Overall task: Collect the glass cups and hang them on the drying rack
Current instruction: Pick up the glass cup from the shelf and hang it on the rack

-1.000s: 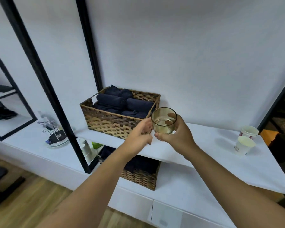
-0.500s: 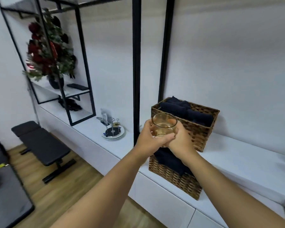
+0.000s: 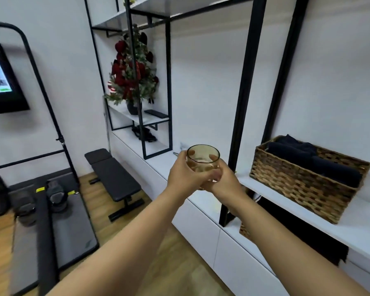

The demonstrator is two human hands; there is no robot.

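Note:
An amber-tinted glass cup (image 3: 203,157) is held upright in front of me, above the white counter. My left hand (image 3: 185,175) wraps its left side and my right hand (image 3: 223,180) wraps its right side and base. Fingers of both hands overlap under the cup. The cup looks empty. The drying rack is hidden behind my hands; only a small metal bit (image 3: 176,153) shows by my left thumb.
A wicker basket (image 3: 303,184) of dark towels sits on the white shelf (image 3: 355,221) at right. Black frame posts (image 3: 241,103) rise from the counter. A flower arrangement (image 3: 132,75) stands on a far shelf. A weight bench (image 3: 113,178) and exercise mat (image 3: 68,218) lie on the wooden floor at left.
My view has swung left, so the basket slid to the right and the bench and screen came into sight. Both hands now close around the cup, which stays centred before me.

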